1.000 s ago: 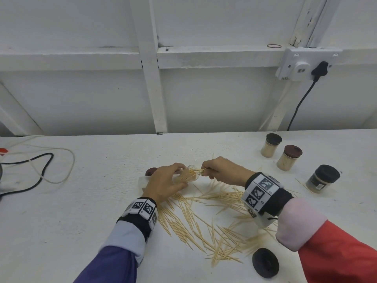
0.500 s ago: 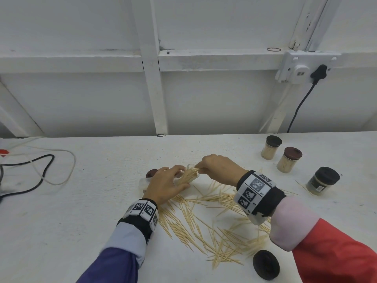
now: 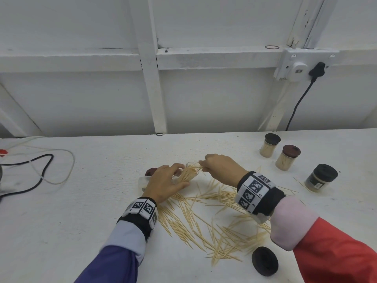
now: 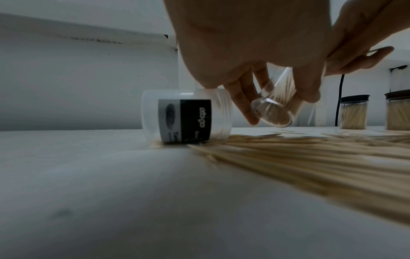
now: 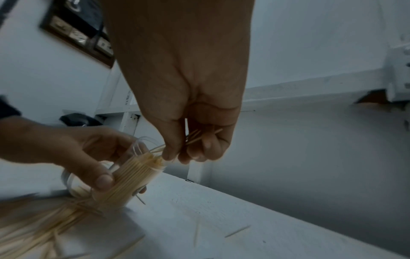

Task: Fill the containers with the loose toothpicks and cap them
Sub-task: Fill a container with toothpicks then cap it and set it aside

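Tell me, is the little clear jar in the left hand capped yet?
No, uncapped. The clear jar, tilted in the left hand, has an open mouth, where the right hand pinches toothpicks.

White panelled wall [image 3: 102,99] w/ socket [image 3: 295,67] behind white table [image 3: 61,231]; dim light.

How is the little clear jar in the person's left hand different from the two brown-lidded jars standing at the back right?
The small clear plastic jar is open and uncapped; the two brown-lidded clear jars are capped. It is tilted in the left hand, off the white table; they stand upright on it, untouched. The right hand pinches toothpicks at its mouth. All three hold pale wooden toothpicks.
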